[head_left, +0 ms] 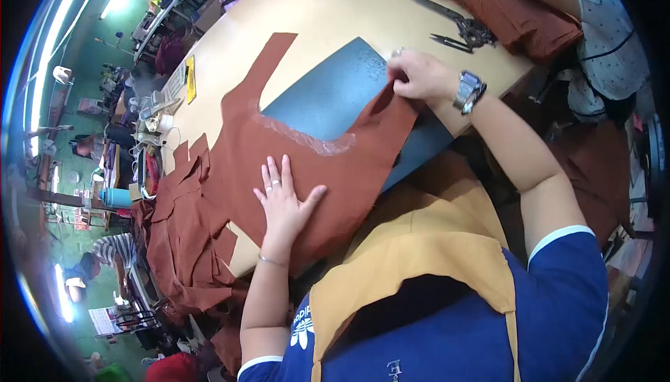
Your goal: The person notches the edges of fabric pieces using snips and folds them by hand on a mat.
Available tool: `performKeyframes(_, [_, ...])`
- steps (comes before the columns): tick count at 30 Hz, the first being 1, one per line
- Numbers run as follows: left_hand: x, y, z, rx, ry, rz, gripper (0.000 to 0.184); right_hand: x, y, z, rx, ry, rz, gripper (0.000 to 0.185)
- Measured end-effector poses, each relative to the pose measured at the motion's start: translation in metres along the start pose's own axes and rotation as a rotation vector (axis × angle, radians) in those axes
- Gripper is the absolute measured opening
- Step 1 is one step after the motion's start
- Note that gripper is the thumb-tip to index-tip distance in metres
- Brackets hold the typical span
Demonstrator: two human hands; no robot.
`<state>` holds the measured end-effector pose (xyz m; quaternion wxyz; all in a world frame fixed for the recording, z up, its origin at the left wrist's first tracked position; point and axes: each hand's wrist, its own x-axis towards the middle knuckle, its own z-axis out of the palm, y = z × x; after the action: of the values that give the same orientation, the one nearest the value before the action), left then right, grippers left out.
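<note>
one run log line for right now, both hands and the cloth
left hand: spread flat on rust cloth | right hand: pinching its edge | blue sheet: partly under cloth | shears: on table

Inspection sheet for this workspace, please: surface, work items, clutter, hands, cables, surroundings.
Surface: pale tabletop
Work items: rust-brown cut fabric piece, white-marked along its curved edge, partly over blue sheet
Clutter: scissors, rust-brown fabric pile, folded rust-brown fabric
Hands: left hand flat on cut piece; right hand pinching its edge
Cables: possibly a thin cord at left; unclear
Surroundings: co-workers nearby, lit tube lights
</note>
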<state>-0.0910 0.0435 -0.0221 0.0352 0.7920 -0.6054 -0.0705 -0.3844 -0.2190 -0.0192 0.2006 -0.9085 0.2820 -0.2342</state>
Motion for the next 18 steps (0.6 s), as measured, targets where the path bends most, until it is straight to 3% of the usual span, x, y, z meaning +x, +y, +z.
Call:
performKeyframes(3, [-0.008, 0.023, -0.011, 0.035, -0.048, 0.049, 0.108, 0.018, -0.023, -0.038, 0.157, -0.134, 0.084, 0.017])
performKeyframes(7, [0.067, 0.038, -0.002, -0.196, 0.202, 0.585, 0.082, 0.045, -0.049, -0.072, 0.034, -0.169, -0.069, 0.017])
performKeyframes(8, [0.084, 0.047, -0.003, -0.236, 0.14, 0.575, 0.073, 0.047, -0.053, -0.079, -0.026, -0.161, -0.121, 0.017])
performKeyframes(10, [0.107, 0.066, -0.004, -0.313, 0.009, 0.562, 0.058, 0.058, -0.036, -0.074, -0.423, 0.211, -0.286, 0.021])
performKeyframes(11, [0.112, 0.072, -0.002, -0.294, 0.073, 0.555, 0.055, 0.061, -0.026, -0.07, -0.626, 0.392, -0.365, 0.023])
performKeyframes(14, [0.121, 0.085, 0.004, -0.247, 0.172, 0.462, 0.05, 0.055, -0.046, -0.055, -0.372, 0.332, -0.157, 0.027])
performKeyframes(16, [0.122, 0.09, 0.004, -0.241, 0.152, 0.437, 0.051, 0.05, -0.039, -0.014, -0.144, 0.085, -0.279, 0.031])
performKeyframes(17, [0.122, 0.09, 0.004, -0.235, 0.142, 0.419, 0.051, 0.041, -0.043, 0.003, -0.003, -0.049, -0.182, 0.031])
performKeyframes(18, [0.123, 0.089, 0.006, -0.238, 0.176, 0.436, 0.052, 0.035, -0.046, 0.016, 0.031, -0.057, -0.236, 0.032])
